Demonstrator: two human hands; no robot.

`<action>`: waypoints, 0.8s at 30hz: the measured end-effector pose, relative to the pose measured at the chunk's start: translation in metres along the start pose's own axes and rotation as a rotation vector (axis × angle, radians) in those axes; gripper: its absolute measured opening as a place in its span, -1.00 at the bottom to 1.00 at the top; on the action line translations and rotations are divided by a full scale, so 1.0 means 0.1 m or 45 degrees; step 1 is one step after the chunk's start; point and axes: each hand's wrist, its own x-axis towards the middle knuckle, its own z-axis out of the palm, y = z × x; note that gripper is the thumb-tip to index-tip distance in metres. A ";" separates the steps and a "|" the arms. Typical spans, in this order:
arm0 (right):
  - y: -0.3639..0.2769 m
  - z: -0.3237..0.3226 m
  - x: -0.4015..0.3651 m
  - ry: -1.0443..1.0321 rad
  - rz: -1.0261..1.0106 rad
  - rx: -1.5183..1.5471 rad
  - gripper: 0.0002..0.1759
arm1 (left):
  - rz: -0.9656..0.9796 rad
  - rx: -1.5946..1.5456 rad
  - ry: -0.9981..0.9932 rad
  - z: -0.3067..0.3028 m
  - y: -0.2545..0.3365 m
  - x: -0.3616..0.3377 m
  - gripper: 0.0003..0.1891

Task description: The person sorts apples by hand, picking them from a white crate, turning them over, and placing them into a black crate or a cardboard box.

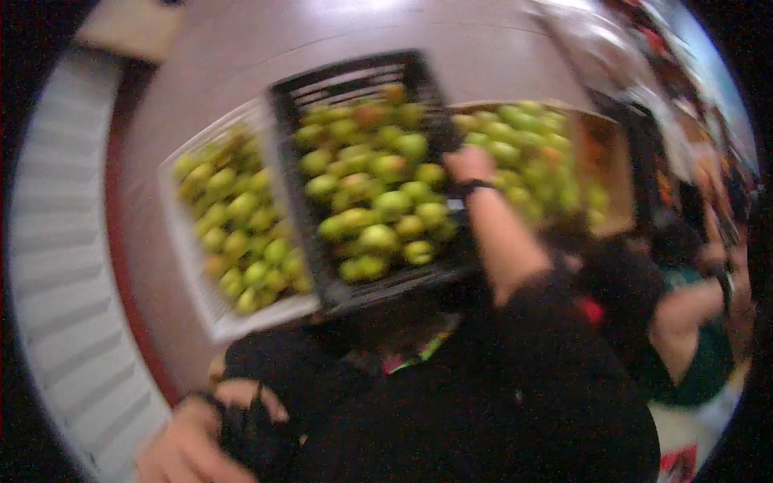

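Observation:
A black crate (366, 295) full of green apples (392, 205), some with a red blush, stands in the middle. My right hand (471, 165), with a dark band on its wrist, is closed on the crate's right rim. Low at the left is my left hand (189, 451), beside a dark object (251, 427) that I cannot make out. Motion blur smears its fingers, and whether they hold anything is unclear. A patch of skin shows above that dark object.
Left of the crate stands a white crate (189, 270) of apples; at its right is a cardboard box (605, 165) with more. These rest on a brown surface (233, 52). Another person's arm (684, 314) shows at the right. Clear plastic (584, 40) lies at the upper right.

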 end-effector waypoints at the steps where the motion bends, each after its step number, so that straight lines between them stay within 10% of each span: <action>1: 0.01 -0.03 -0.02 -0.032 0.028 0.124 -0.62 | 0.069 0.043 -0.153 -0.32 -0.15 -0.03 -0.79; 7: 0.24 0.16 0.26 0.032 -0.095 -0.262 -0.48 | 0.102 1.133 0.181 0.36 -0.91 0.13 -0.74; 16: 0.02 -0.01 0.05 0.051 0.107 -0.076 -0.49 | 0.285 1.294 0.034 0.43 -0.83 0.12 -0.36; 23: 0.09 0.06 0.13 0.082 0.019 -0.081 -0.47 | -0.642 2.158 0.085 -0.24 -0.25 -0.64 -0.68; 24: 0.14 0.11 0.18 0.077 -0.009 -0.104 -0.46 | -0.816 1.733 0.749 -0.34 -0.26 -0.81 -0.71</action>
